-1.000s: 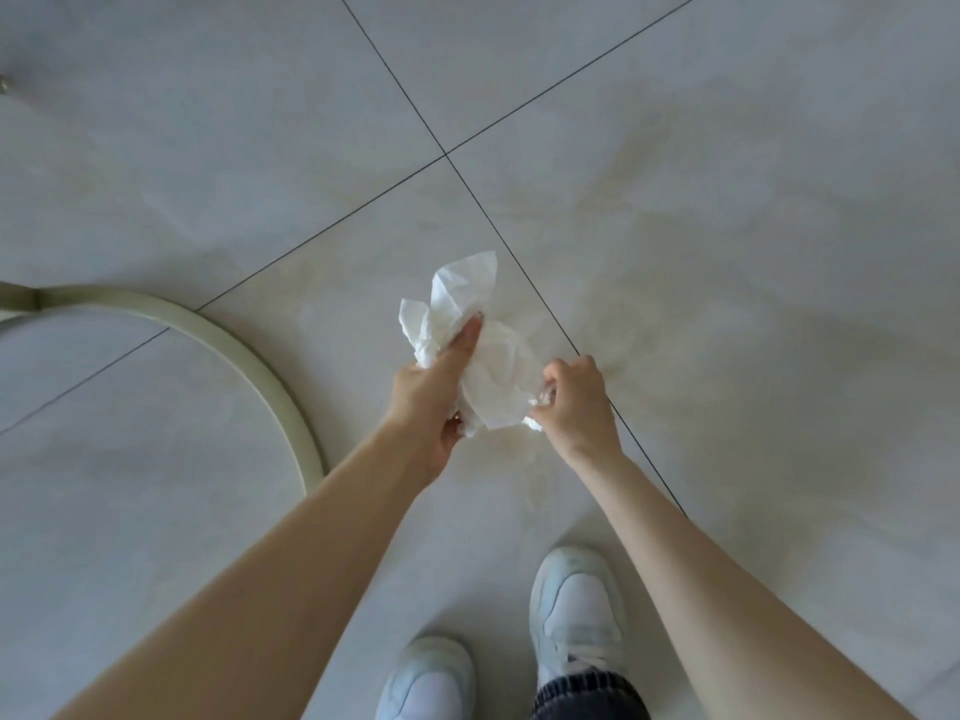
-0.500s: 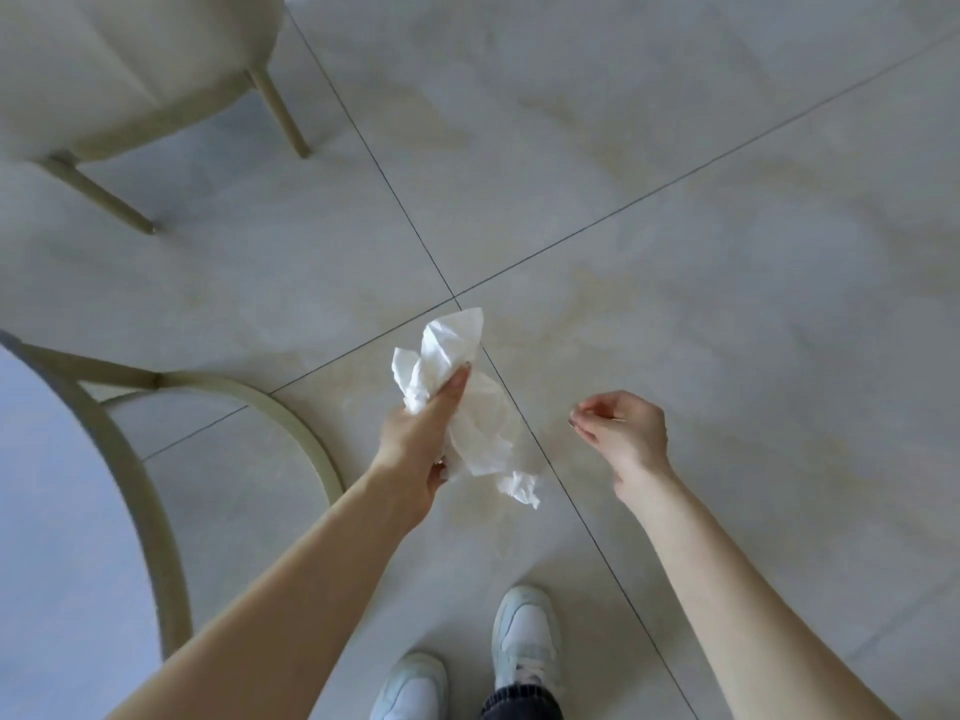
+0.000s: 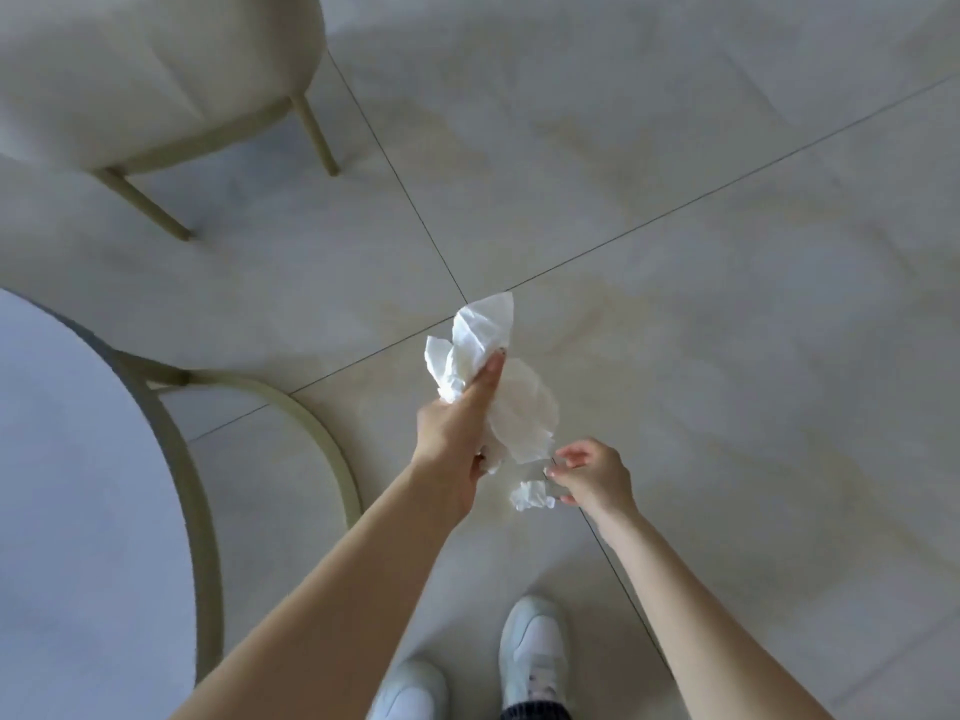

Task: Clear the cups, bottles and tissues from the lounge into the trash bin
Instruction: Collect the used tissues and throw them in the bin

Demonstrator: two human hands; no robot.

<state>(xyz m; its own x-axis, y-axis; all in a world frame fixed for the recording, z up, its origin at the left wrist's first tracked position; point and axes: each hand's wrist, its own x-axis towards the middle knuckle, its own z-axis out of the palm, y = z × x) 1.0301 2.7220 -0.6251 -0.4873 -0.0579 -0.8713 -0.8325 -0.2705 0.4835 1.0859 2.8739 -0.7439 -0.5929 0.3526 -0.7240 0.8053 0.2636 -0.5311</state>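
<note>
A bunch of crumpled white tissues (image 3: pixel 511 402) is up over the tiled floor, and my left hand (image 3: pixel 457 433) grips it with the thumb lying along its side. A small scrap (image 3: pixel 530 496) dangles from the bottom of the bunch. My right hand (image 3: pixel 589 478) sits just right of that scrap, fingers loosely curled, fingertips at the tissue's lower edge with thumb and forefinger apart. No trash bin, cup or bottle is in view.
A round table top (image 3: pixel 62 459) on a curved beige metal frame (image 3: pixel 322 444) fills the lower left. A cream upholstered chair (image 3: pixel 156 70) on thin legs stands at the upper left. My white shoes (image 3: pixel 532 652) are at the bottom, on pale floor tiles.
One second ago both hands held the tissues. The right hand then let go and moved away; now it is back at the dangling scrap. The view has tilted up, showing chair and table.
</note>
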